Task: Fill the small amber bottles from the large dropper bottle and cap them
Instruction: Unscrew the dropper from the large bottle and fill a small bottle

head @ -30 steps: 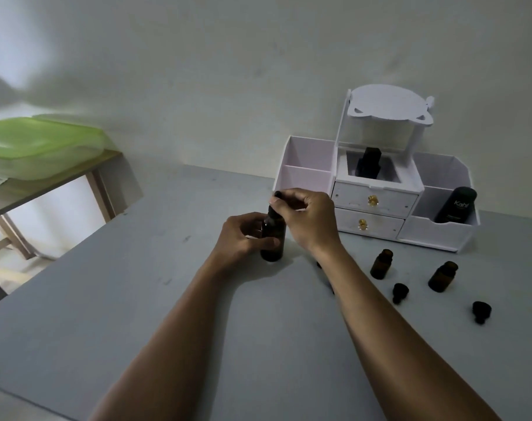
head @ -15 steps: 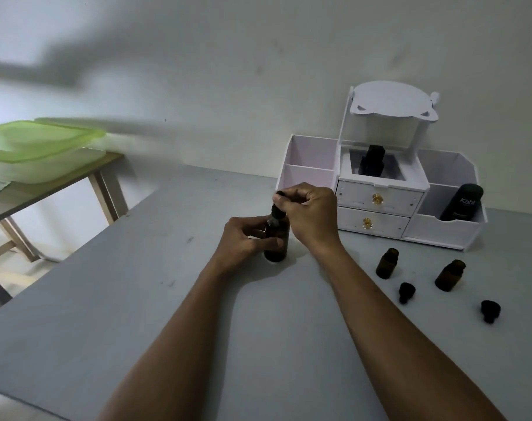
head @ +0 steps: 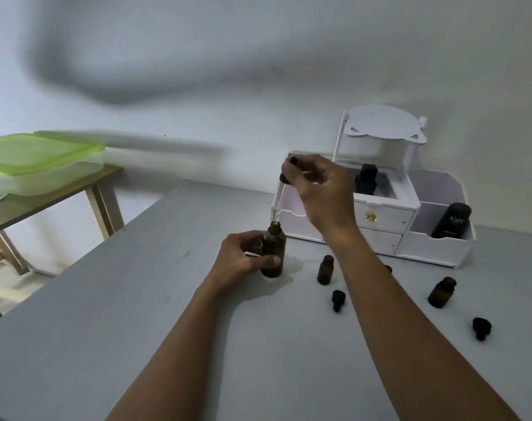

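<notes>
Grey laminate covered the table (head: 112, 344), matte and bare across its near and left parts, with faint scuffs toward the left edge. Two bare forearms reached in from the near edge. Toward the right edge lay a black cap (head: 482, 328), and a second cap (head: 338, 299) lay just left of the right forearm. Beyond the first cap stood a small amber bottle (head: 441, 292), open, and another open small bottle (head: 325, 269) stood near the table's middle, close to the right forearm, which hid part of the surface behind it.

Left of that, the left hand (head: 242, 258) was wrapped around the large bottle (head: 273, 253), which stood upright on the table with its neck open. Above it the right hand (head: 322, 189) pinched the dropper (head: 284, 189) by its black bulb, the glass tube hanging down with its tip at or just above the bottle's mouth; contact could not be told.

Against the far edge sat a white organiser (head: 380, 220) with two drawers, open side bins and a raised top shelf. A black bottle (head: 451, 220) leaned in its right bin and a dark bottle (head: 366, 179) stood in the middle well, partly behind the right hand.

Off the left edge stood a wooden side table (head: 55, 196) carrying a clear box with a green lid (head: 36, 150). A pale wall (head: 258, 71) rose behind, crossed by soft shadows.
</notes>
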Available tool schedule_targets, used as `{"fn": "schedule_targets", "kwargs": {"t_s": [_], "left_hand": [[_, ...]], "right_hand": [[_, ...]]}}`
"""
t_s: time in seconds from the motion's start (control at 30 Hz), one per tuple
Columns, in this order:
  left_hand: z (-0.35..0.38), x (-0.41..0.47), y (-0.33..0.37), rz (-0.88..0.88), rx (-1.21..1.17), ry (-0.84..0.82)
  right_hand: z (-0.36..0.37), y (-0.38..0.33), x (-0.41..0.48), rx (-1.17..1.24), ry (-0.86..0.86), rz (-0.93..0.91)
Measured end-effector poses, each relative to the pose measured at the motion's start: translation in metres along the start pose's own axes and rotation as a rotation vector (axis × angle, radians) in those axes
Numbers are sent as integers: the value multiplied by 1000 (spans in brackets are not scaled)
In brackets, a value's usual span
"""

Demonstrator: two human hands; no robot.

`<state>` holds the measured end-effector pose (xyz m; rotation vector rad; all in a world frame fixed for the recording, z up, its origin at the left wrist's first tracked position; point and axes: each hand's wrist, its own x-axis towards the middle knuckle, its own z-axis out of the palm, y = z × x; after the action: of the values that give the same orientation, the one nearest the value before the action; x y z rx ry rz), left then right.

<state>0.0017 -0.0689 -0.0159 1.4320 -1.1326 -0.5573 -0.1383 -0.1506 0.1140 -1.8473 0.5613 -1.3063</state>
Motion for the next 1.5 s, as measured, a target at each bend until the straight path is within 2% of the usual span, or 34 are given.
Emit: {"fn": "schedule_targets", "kwargs": {"t_s": [0.07,0.1,0.23,0.3,0.37,0.43,0.53,0.6,0.73,1.0,1.5], "left_hand": [[1,-1,0,38,18,31],[3,-2,3,74,52,110],[15,-13,31,414,186,621],[30,-25,52,586,203,748],[52,-38,66,663,135,685],[74,-45,68,590,56,509],[101,-43,61,218,72,263],[111,-38,54,-6,100,157],[119,-27,41,-171,127,77],[118,-17,32,-235,138,73],[117,-19,37,-188,160,65]], "right_hand": [[-10,-15,8,66,34,-32],[-16,-21,11,109,60,-44],[-51,-31,13,204,125,-49],[-70,-29,9,179,125,-26],[-86,-23,5,139,120,-5],[-99,-15,2,99,116,17],[-112,-2,0,46,92,50],[-117,6,1,21,71,73],[-118,20,2,-33,32,137],[-111,35,-1,-84,-40,176],[-104,48,-5,-122,-57,194]]}}
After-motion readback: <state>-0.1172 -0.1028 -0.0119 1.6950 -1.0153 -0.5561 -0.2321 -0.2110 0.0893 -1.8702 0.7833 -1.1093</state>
